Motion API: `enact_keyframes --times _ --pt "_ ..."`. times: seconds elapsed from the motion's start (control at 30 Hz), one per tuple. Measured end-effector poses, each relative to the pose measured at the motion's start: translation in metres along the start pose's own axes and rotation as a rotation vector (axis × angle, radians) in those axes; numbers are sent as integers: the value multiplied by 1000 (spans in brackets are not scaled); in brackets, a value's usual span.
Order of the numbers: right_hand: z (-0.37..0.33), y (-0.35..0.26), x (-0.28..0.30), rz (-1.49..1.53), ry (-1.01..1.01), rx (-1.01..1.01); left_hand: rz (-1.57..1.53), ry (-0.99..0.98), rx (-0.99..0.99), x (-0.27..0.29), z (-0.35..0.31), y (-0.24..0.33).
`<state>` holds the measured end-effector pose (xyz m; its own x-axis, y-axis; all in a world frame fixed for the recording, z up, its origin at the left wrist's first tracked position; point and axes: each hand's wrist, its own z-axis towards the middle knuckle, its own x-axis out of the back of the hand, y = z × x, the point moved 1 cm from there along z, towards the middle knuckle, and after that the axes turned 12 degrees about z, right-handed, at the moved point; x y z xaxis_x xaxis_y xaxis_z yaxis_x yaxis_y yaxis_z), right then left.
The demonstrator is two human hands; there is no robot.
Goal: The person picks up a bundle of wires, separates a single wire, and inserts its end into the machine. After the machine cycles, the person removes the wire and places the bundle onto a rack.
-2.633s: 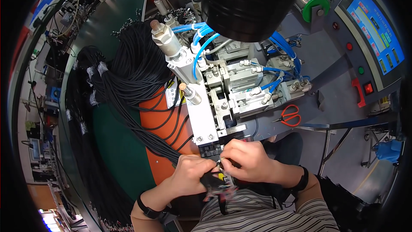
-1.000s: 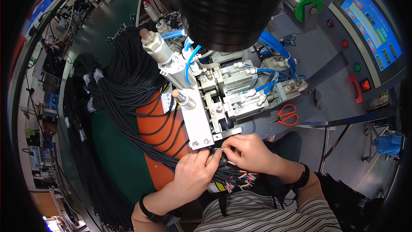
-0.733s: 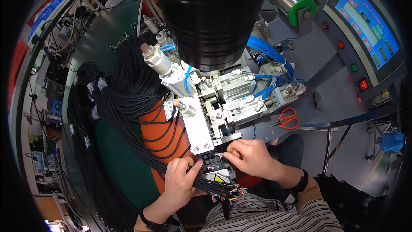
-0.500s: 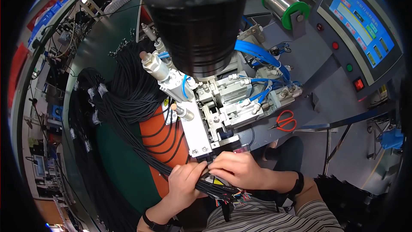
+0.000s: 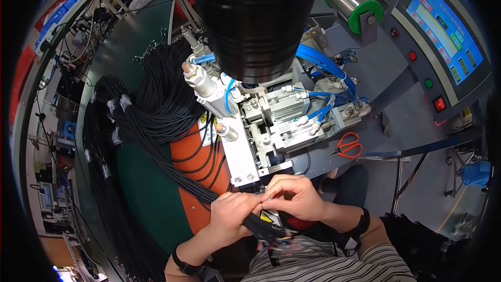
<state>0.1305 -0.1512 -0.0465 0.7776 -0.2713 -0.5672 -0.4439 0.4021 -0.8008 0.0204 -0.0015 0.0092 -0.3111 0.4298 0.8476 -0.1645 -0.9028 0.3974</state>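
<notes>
Orange-handled scissors [image 5: 348, 145] lie on the grey bench [image 5: 412, 120], a green-flanged wire spool [image 5: 353, 1] sits up top, and a control panel [image 5: 443, 36] with a lit screen stands at right.

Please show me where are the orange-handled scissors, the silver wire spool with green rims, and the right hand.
Orange-handled scissors [image 5: 348, 145], head view, on the handle loops.
Silver wire spool with green rims [image 5: 348, 1], head view, on the wound wire.
Right hand [image 5: 293, 197], head view, on its back.
</notes>
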Motion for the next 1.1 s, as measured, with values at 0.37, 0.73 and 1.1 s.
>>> enact_keyframes --times 0.37,0.73,1.1 --pt "-8 6 -24 -1094 137 592 28 -12 47 -2 -3 6" --pt "-4 -1 18 472 56 -382 57 -54 -18 -8 -3 3" --pt "2 -17 12 -396 19 -87 101 -145 -20 -8 -8 4"
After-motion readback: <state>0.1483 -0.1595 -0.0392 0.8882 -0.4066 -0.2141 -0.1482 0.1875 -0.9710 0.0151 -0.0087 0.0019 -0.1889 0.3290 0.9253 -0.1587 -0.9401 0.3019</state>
